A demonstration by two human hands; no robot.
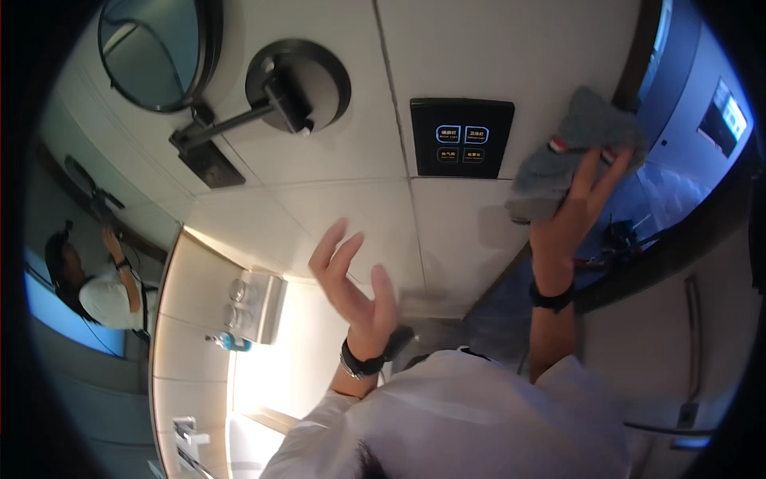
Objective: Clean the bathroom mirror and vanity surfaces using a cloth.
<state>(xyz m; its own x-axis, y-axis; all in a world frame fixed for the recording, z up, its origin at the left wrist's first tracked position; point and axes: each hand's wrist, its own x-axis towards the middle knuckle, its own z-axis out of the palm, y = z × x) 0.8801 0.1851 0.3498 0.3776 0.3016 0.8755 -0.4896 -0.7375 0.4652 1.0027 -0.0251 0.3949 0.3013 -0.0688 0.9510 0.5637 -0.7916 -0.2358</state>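
My right hand [559, 218] is pressing a grey-blue cloth [541, 173] flat on the light wall tiles [461, 206], close to a dark door frame [634, 57]. Its fingers lie spread over the fabric, which has small red and white marks. A black wall switch panel [461, 164] with lit touch buttons is just left of the cloth. Raised in front of the wall, with fingers apart and nothing in them, is my left hand [353, 293]. It looks slightly blurred, and I cannot tell whether it touches the tiles.
A round mirror [152, 57] on a black swing arm [239, 123] juts from the wall at upper left. Below are a bright counter [299, 347], glasses [238, 314] on a tray, a blue bottle [230, 342] and a tap [190, 434]. A doorway opens at right beside a door handle [693, 341].
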